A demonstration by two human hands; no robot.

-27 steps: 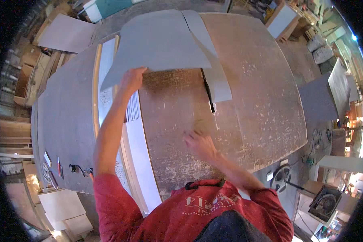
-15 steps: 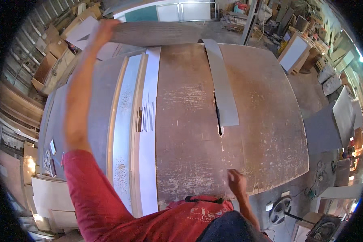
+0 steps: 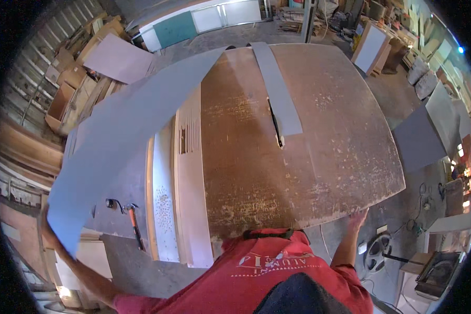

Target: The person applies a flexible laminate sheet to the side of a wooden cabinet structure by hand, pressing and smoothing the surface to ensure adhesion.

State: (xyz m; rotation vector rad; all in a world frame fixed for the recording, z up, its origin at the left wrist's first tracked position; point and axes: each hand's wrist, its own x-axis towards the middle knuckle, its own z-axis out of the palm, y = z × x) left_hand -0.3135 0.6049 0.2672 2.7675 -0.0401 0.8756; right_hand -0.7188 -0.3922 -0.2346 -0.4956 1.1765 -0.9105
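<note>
A long, flexible grey strip (image 3: pixel 136 120) slants across the left part of the worn brown tabletop (image 3: pixel 240 172), from the far edge down past the near left corner. My left hand (image 3: pixel 47 226) is closed on its near end, off the table's left side, and the strip partly hides the fingers. At the table's near right edge rests my right hand (image 3: pixel 357 220), fingers loosely extended against the edge and nothing visible in them. A second, shorter grey strip (image 3: pixel 278 91) lies at the far middle, beside a dark slot in the tabletop.
Under the long strip lie a pale board with slits (image 3: pixel 193 209) and a speckled white panel (image 3: pixel 165 214) between wooden rails. An orange-handled hammer (image 3: pixel 135 227) sits left of them. A wheel-like black object (image 3: pixel 378 251) and cords are on the floor at right. Leaning sheets (image 3: pixel 424 133) stand beyond.
My left hand has swung from the far side to the near left, drawing the long strip across the table. The right hand has moved right, from above the tabletop to its near edge.
</note>
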